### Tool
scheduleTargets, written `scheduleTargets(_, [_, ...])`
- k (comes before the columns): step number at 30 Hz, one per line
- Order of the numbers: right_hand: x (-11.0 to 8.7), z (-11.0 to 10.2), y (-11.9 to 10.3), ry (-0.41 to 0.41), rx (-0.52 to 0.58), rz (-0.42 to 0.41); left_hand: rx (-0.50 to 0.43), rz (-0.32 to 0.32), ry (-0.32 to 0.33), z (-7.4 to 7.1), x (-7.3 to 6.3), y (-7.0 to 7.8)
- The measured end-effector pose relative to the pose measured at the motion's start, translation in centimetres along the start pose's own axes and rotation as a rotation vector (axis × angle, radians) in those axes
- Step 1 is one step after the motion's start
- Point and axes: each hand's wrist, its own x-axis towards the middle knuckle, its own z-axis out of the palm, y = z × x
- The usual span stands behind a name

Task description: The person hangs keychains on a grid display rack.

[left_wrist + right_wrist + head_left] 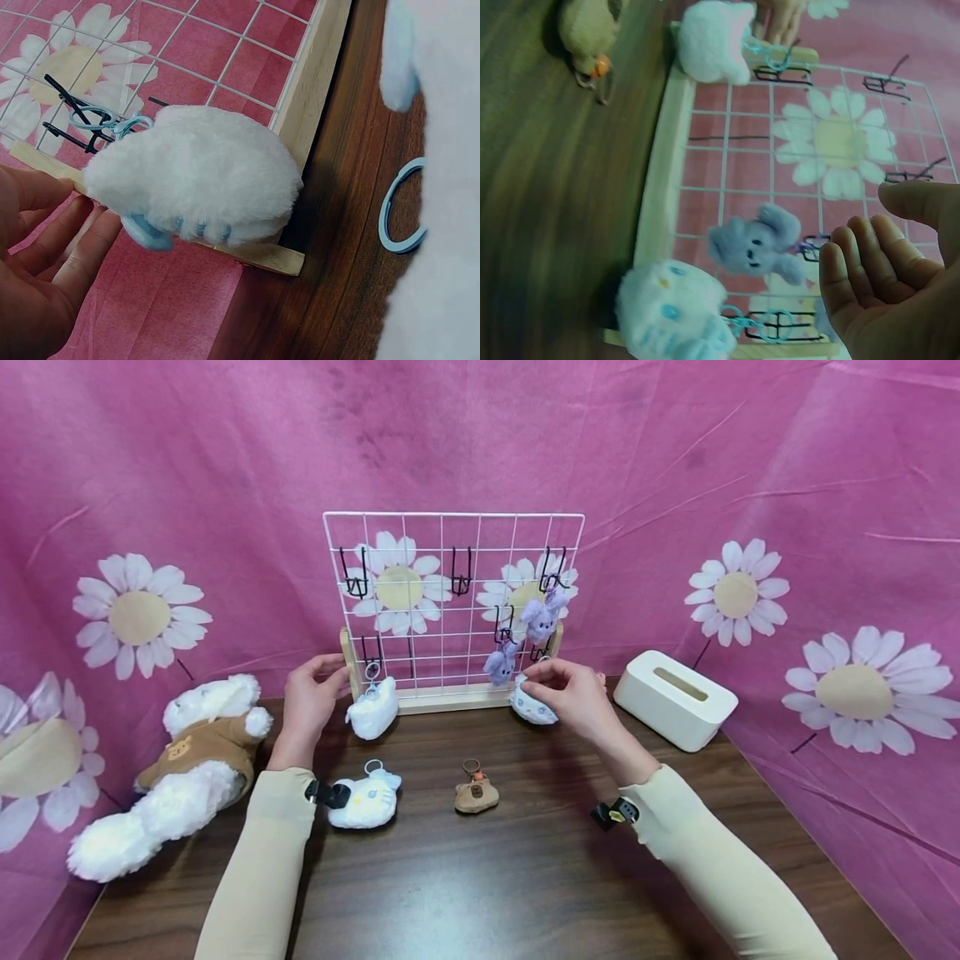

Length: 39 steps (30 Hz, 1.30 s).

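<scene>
Left hand: the left hand (311,689) sits at the left end of the white wire grid rack (454,602), fingers relaxed and loosely spread, holding nothing, just beside a white plush keychain (372,709) that hangs by its ring from a lower black hook (371,653).

Right hand: the right hand (572,690) is near a second white plush charm (531,706) at the rack's lower right; in the wrist view its fingers are released and the charm hangs from a hook by its blue chain.

Rack: upright on a wooden base on the dark wood table (525,877); two purple bunny charms (542,617) hang on it.

Table: a white cat keychain (365,801) and a brown keychain (476,794) lie in front.

Sides: a white teddy bear (180,768) lies left, a white tissue box (674,697) stands right.
</scene>
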Motion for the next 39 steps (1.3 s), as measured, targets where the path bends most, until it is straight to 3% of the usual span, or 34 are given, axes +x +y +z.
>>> scheduleTargets(14, [-1.5,4.0,1.2,-0.141,-0.016,0.014,0.000,0.015,0.001,0.1,-0.2,0.2])
scheduleTargets(22, [-2.2,6.3,2.3,-0.223,0.008,0.062,-0.016,0.024,0.007,0.1,0.0,0.1])
scheduleTargets(39, [-2.3,9.4,4.0,-0.300,-0.015,0.110,-0.011,0.022,-0.001,0.1,0.0,0.1])
